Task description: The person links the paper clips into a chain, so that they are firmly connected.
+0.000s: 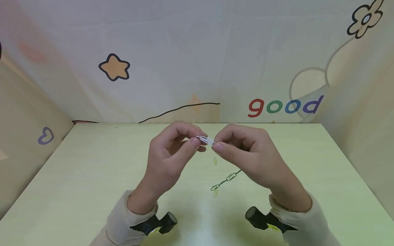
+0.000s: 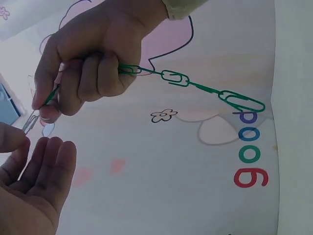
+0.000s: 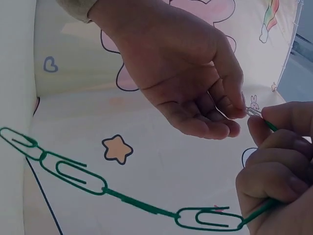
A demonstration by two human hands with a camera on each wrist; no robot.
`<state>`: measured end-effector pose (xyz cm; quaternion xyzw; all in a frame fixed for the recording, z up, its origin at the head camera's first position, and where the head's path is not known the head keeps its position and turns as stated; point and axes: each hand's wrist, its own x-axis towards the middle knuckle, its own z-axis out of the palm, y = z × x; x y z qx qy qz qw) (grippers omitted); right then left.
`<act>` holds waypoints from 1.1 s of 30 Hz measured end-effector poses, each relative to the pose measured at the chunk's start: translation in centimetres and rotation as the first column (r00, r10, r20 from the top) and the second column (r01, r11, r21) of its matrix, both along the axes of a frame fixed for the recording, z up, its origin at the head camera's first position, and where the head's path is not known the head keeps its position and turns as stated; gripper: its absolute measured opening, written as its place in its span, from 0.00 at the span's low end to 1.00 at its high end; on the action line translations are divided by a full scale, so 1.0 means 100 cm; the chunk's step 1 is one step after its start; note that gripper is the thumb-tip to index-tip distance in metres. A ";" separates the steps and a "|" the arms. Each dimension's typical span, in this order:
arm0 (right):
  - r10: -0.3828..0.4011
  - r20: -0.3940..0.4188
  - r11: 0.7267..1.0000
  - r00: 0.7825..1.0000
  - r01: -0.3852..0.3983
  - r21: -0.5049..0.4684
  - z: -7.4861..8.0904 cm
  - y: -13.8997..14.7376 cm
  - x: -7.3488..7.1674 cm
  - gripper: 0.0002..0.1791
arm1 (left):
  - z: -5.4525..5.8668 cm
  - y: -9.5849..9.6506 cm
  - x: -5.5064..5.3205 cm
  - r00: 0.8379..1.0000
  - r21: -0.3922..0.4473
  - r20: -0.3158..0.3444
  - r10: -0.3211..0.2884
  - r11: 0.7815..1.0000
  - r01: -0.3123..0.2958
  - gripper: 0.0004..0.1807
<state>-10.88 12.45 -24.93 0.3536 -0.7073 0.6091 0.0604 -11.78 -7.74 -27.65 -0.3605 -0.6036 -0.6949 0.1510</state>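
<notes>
Your left hand [image 1: 168, 159]: thumb and finger clamped on white clip [image 1: 207, 140], held above table [image 1: 92, 171]. Your right hand [image 1: 253, 155]: fingers curled round green chain [image 1: 231, 176], rest dangling. Yellow clip [image 1: 215, 160] lies on table beyond chain.

White clip [image 1: 206, 140]; grn clip chain [image 3: 139, 203]; pale yel-grn tabletop [image 1: 107, 164]; beige sleeves [image 1: 118, 218]; orange star [image 1: 114, 67], blk outline.

Green-wire paper-clip chain [image 3: 139, 203]: partly hidden in bare right hand [image 3: 281, 171], itself cropped at four o'clock, right wrist view.
</notes>
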 end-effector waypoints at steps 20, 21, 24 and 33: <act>0.016 0.083 0.997 0.996 -0.022 0.072 -0.005 -0.007 -0.002 0.06 | -0.006 0.002 -0.001 0.994 0.091 0.103 0.043 0.995 -0.052 0.05; 0.013 0.085 0.997 0.996 -0.018 0.069 -0.005 -0.008 -0.002 0.06 | -0.006 0.002 -0.001 0.994 0.076 0.086 0.066 0.994 -0.072 0.05; -0.009 0.089 0.998 0.996 0.003 0.069 -0.004 -0.009 -0.002 0.06 | -0.006 0.001 -0.003 0.982 -0.012 -0.065 0.176 0.984 -0.177 0.03; -0.011 0.092 0.999 0.996 0.008 0.037 -0.002 -0.004 -0.004 0.08 | -0.003 -0.003 -0.004 0.951 -0.148 -0.261 0.166 0.967 -0.210 0.08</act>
